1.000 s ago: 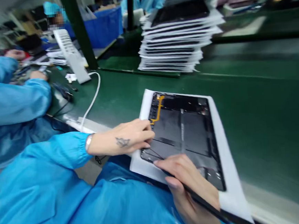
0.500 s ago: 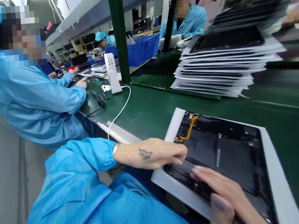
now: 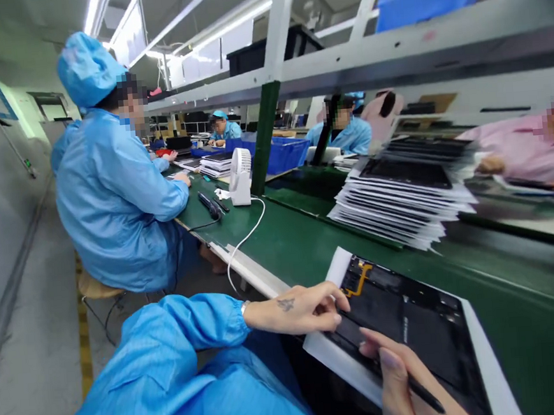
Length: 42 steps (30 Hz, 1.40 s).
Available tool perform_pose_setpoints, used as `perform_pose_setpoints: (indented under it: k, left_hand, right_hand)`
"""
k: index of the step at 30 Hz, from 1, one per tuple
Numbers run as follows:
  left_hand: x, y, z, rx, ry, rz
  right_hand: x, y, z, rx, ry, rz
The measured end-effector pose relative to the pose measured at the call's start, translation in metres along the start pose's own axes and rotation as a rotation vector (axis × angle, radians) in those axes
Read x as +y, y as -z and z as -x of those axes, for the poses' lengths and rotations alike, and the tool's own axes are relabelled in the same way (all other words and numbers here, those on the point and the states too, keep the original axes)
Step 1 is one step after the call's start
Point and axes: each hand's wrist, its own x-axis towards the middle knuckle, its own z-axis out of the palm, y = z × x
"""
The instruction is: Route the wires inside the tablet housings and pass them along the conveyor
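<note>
Shows a co-worker in blue at far left, seated at the green table. Next, shows a white fan standing upright on it. Has the left hand with fingers curled at the near-left edge of the opened tablet; cannot tell whether gripping anything. Shows the tablet face-up on a white sheet at the table's front edge, with an orange flex cable near its far-left corner. Over its near side, grips a black pen-like tool in the right hand. Behind, shows a leaning stack of paper-interleaved panels.
</note>
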Motion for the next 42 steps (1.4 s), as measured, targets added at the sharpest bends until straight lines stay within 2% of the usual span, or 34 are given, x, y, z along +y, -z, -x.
perform_pose_setpoints:
  k: [4, 6, 11, 13, 20, 34, 37, 40, 42]
  left_hand:
    - [-0.004, -0.004, -0.001, 0.064, -0.031, -0.041]
    - [-0.006, -0.005, -0.002, 0.076, -0.050, -0.052]
    - [-0.011, -0.003, -0.005, 0.071, -0.065, -0.067]
    - [-0.012, -0.002, -0.009, 0.061, -0.057, -0.070]
    - [-0.019, 0.000, -0.019, 0.036, -0.054, -0.083]
    - [-0.003, 0.003, -0.007, -0.008, -0.070, -0.209]
    - [0.001, 0.010, -0.006, -0.051, -0.062, -0.201]
    - [0.006, 0.016, -0.003, -0.099, -0.053, -0.180]
    - [0.008, 0.018, 0.000, -0.126, -0.041, -0.150]
  right_hand:
    - [0.003, -0.008, -0.009, -0.021, -0.015, 0.113]
    - [0.007, -0.010, -0.015, -0.029, 0.023, 0.164]
    - [0.024, -0.010, -0.030, -0.069, 0.322, 0.358]
    - [0.032, -0.009, -0.036, -0.081, 0.392, 0.455]
    - [0.050, -0.005, -0.049, -0.183, 0.325, 0.480]
    - [0.035, -0.009, -0.041, -0.215, 0.411, 0.340]
    - [0.024, -0.010, -0.041, -0.236, 0.456, 0.293]
    - [0.010, -0.012, -0.039, -0.213, 0.562, 0.265]
    - [0.003, -0.013, -0.034, -0.221, 0.511, 0.254]
